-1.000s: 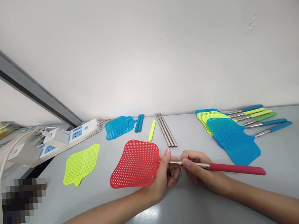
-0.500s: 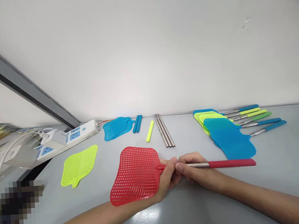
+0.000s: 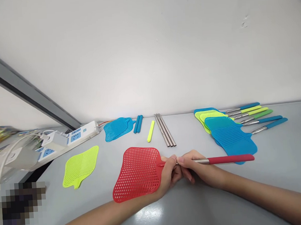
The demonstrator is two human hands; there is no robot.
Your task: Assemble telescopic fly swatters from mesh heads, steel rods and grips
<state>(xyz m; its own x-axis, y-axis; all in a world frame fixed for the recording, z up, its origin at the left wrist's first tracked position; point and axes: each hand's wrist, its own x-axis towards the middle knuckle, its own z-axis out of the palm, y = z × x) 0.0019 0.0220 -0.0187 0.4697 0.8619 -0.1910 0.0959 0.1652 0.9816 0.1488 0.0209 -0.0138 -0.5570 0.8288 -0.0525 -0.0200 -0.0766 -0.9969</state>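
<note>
A red fly swatter head (image 3: 139, 172) lies over my left wrist, and my left hand (image 3: 169, 174) is closed around its neck. Just to the right, my right hand (image 3: 195, 164) pinches the metal rod (image 3: 203, 161), which ends in a red handle (image 3: 231, 159). Both thumbs nearly meet where the neck and the rod come together; the joint itself is mostly hidden by the fingers. Nearest on the table are several bare metal rods (image 3: 166, 132) and a yellow handle (image 3: 151, 131).
Blue swatter heads (image 3: 118, 128) and two blue handles (image 3: 138, 124) lie by the wall. A yellow-green head (image 3: 81, 167) rests at left, near a white power strip (image 3: 84, 133). Several whole swatters (image 3: 230, 134) are stacked at right.
The red swatter's handle end has risen slightly, and my right hand has shifted up a little along with it. Its lower fingers now show more. The other items stay put.
</note>
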